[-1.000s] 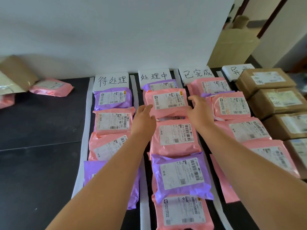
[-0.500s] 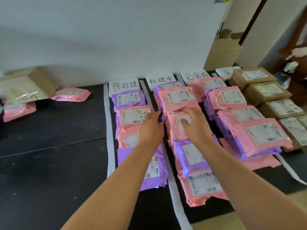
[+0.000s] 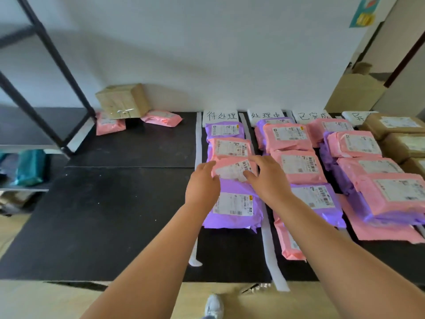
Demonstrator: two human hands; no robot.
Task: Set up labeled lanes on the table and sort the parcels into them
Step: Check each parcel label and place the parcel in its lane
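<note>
Your fingers lie loosely spread, left hand and right hand flanking the soft pink plastic mailer parcel, third out from the white handwritten paper label, seemingly squaring it in lane.

In the centre of my frame the left hand lays its fingers against the left edge of a pink plastic mailer with a white barcode label. The right hand spreads over the mailer's right part, thumb on the label. That mailer lies third down the leftmost lane on the black tabletop, overlapping a purple plastic mailer below it. White tape strips divide the lanes, and white handwritten cards head them along the wall. Further right I see more pink and purple mailers in rows, then brown cardboard boxes at the right edge. Upper left, a taped cardboard box sits tilted on a pink bag.
</note>
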